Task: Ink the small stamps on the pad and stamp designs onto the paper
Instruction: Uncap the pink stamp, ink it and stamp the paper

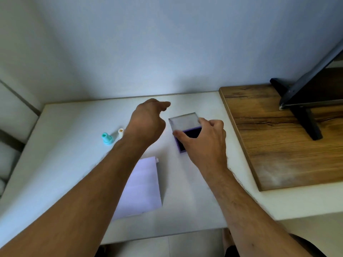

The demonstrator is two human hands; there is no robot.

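A purple ink pad [181, 145] sits mid-table with its dark inked face showing. Its clear lid [184, 121] stands tilted up at the far side. My right hand [204, 140] grips the lid, thumb on its left edge and fingers on its right corner. My left hand [148, 123] hovers just left of the pad, fingers curled and pointing right, holding nothing. A teal stamp [107, 139] and a small white stamp with an orange top [120, 132] stand upright to the left, partly behind my wrist. A pale lilac paper [143, 186] lies near the front, half under my left forearm.
The white table [65, 145] ends at a wall behind and a front edge near my body. A wooden board [274, 138] lies on the right side, carrying a black monitor stand [304, 117].
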